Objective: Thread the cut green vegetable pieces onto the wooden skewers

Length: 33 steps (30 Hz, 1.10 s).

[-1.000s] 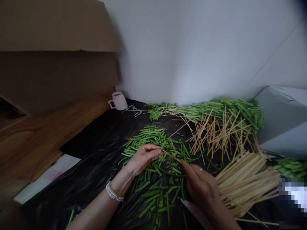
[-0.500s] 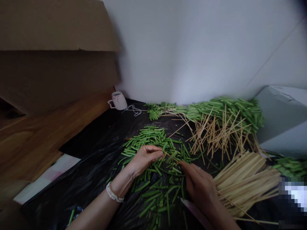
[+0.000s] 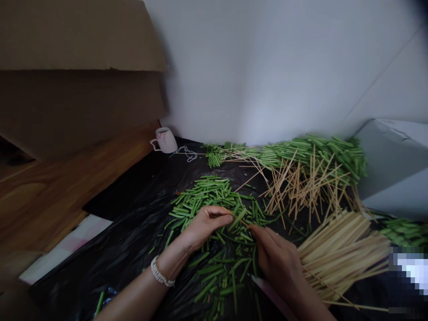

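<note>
My left hand (image 3: 210,225), with a beaded bracelet on its wrist, pinches the far end of a thin wooden skewer (image 3: 245,223). My right hand (image 3: 276,249) is closed around the skewer's near end. Between both hands, green pieces (image 3: 238,217) of cut stalk, like long beans, sit across the skewer; whether all are pierced I cannot tell. Below and around the hands lies a loose pile of cut green stalks (image 3: 210,191). Under my right wrist shows a pale, pointed, blade-like object (image 3: 264,285), partly hidden.
Black plastic sheeting (image 3: 133,236) covers the work surface. Bare skewers lie in a bundle (image 3: 344,254) at right. Behind them are filled skewers of green stalks (image 3: 307,154) along the wall. A white mug (image 3: 166,140), a cardboard box (image 3: 83,93) and a grey-white box (image 3: 391,156) stand around.
My left hand has shifted slightly right and down along the skewer, and the green piece by its fingertips now lies nearer my right hand. My right hand has barely moved.
</note>
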Available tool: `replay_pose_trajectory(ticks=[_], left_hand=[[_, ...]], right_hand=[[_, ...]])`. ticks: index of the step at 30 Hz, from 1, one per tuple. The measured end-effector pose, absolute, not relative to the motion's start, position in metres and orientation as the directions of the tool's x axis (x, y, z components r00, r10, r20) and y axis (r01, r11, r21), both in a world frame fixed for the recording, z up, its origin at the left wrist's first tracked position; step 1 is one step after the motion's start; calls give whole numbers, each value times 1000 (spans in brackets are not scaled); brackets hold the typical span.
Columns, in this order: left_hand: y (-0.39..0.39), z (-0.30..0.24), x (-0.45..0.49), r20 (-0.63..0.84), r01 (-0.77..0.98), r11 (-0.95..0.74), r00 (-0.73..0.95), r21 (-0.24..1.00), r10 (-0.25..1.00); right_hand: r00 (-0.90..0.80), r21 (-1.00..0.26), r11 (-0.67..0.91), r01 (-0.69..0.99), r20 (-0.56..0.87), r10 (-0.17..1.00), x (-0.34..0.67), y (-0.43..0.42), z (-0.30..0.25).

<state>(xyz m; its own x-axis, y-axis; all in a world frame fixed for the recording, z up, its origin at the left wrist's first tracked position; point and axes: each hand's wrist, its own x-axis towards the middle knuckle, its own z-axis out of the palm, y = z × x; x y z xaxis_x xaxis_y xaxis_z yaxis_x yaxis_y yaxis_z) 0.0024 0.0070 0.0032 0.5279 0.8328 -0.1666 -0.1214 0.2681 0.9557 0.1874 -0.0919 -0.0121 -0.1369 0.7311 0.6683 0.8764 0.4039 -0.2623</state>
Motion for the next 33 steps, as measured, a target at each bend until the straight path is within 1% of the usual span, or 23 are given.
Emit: replay_pose_trajectory(ticks=[5, 9, 11, 13, 17, 19, 25, 28, 31, 33], left_hand=[[5, 6, 4, -151, -80, 233, 551, 969, 821], [6, 9, 3, -150, -26, 204, 591, 979, 793], [7, 10, 2, -155, -7, 198, 592, 980, 791], [8, 10, 1, -169, 5, 203, 574, 979, 801], [6, 11, 1, -222, 7, 264, 563, 964, 796], [6, 12, 1, -231, 11, 273, 566, 962, 792], [20, 18, -13, -134, 111, 83, 615, 990, 777], [34, 22, -27, -85, 132, 14, 550, 991, 831], [45, 25, -40, -81, 255, -51, 484, 966, 871], [49, 24, -46, -78, 349, -97, 455, 932, 887]], right_hand=[[-125, -279, 385, 880, 645, 754, 188, -92, -13], [-109, -395, 391, 831, 575, 811, 190, -92, -14], [-109, -415, 387, 823, 553, 826, 190, -93, -14], [-120, -369, 393, 842, 582, 805, 190, -93, -15], [-187, -220, 428, 877, 663, 725, 190, -95, -16], [-210, -179, 438, 881, 682, 701, 190, -95, -16], [-228, -102, 426, 899, 721, 654, 195, -93, -18], [-205, -83, 384, 920, 733, 649, 200, -92, -18], [-205, -56, 361, 931, 738, 643, 202, -92, -19], [-215, -53, 372, 927, 737, 641, 202, -93, -19]])
